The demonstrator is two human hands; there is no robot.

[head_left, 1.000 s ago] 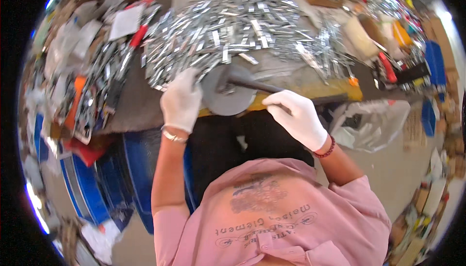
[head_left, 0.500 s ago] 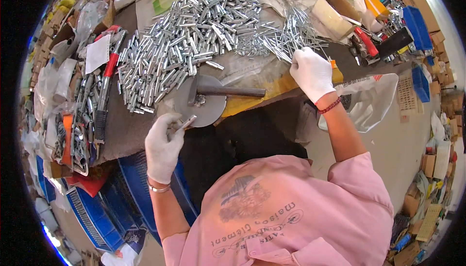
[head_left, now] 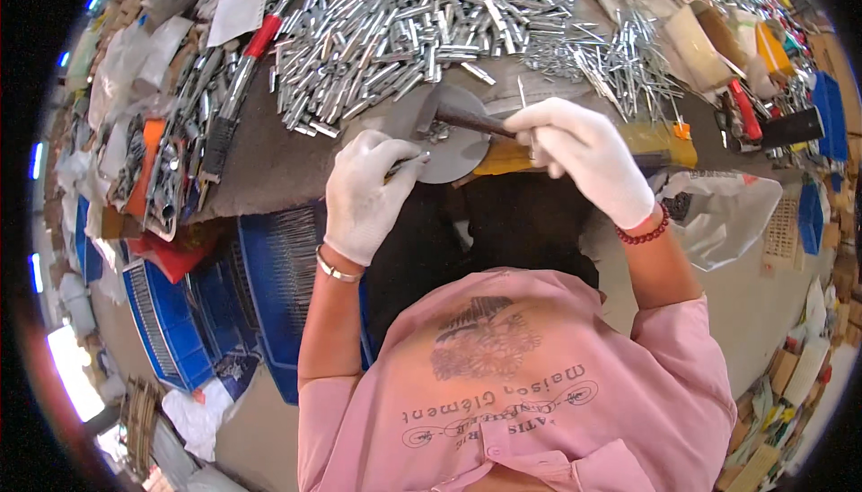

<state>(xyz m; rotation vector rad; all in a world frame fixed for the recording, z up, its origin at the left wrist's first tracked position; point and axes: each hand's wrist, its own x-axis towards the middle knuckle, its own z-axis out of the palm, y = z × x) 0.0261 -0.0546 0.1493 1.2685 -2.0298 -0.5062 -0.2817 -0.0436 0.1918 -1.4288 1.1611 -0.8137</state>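
My left hand (head_left: 366,196), in a white glove, is closed, with a short metal tube (head_left: 406,165) pinched between thumb and fingers, just left of a round grey metal disc (head_left: 460,162). On the disc lies a hammer (head_left: 467,119), its handle pointing right. My right hand (head_left: 584,151), also gloved, is closed around a thin metal rod (head_left: 522,92) that stands up out of the fingers. Those fingers cover the end of the hammer handle; whether they grip it I cannot tell. Beyond the disc spreads a large heap of shiny metal tubes (head_left: 404,34).
Thin metal rods (head_left: 628,65) lie in a pile to the right of the tubes. Red-handled tools (head_left: 260,39) and wrenches crowd the bench's left side. Blue bins (head_left: 292,267) stand below the bench at left; a white plastic bag (head_left: 718,214) hangs at right.
My right hand has come from the rod pile to the hammer handle, carrying a thin rod. My left hand has brought the tube up beside the disc. The whole view has shifted.
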